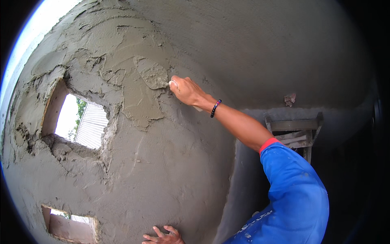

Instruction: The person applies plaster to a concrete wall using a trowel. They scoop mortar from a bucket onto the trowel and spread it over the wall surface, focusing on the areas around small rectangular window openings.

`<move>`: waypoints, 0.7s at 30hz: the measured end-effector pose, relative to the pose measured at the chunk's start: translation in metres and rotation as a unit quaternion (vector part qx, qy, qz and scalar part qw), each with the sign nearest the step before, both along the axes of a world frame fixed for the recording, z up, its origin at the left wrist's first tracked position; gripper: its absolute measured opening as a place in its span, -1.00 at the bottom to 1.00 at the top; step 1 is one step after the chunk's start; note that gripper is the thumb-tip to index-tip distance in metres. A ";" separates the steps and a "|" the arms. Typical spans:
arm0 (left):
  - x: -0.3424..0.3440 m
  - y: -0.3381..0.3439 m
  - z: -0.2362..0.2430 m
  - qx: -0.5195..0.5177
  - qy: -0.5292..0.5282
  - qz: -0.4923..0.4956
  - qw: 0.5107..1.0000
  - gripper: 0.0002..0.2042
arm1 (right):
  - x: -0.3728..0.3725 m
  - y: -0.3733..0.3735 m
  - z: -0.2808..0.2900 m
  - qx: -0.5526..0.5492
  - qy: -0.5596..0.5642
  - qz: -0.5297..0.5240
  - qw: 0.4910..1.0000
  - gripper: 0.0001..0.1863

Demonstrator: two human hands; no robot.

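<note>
My right hand (186, 90) is closed around the handle of a trowel, high up on the wall. The trowel's blade (151, 73), coated in mortar, lies against the wet grey plaster (140, 101) left of the fist. Most of the handle is hidden by my fingers; a bit of its end shows by the wrist. At the lower edge, my left hand (164, 236) rests on the plastered wall (162, 183) with fingers spread and nothing in them; its lower part is cut off.
A square opening (61, 107) with rough, ragged edges pierces the wall at left, with daylight and corrugated sheeting beyond. Below it is a smaller framed opening (73, 229). A dusty wooden stand (294, 125) stands at right, near a small pinkish lump (289, 99) on the far wall.
</note>
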State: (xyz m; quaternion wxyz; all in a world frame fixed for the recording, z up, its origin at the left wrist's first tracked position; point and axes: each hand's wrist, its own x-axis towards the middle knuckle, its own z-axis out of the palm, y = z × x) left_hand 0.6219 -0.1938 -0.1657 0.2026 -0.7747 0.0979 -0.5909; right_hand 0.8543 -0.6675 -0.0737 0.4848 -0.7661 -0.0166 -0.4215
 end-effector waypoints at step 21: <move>-0.005 -0.027 -0.004 0.033 -0.013 -0.051 0.998 -0.54 | -0.189 0.117 -0.292 0.347 0.295 0.003 0.890 -0.64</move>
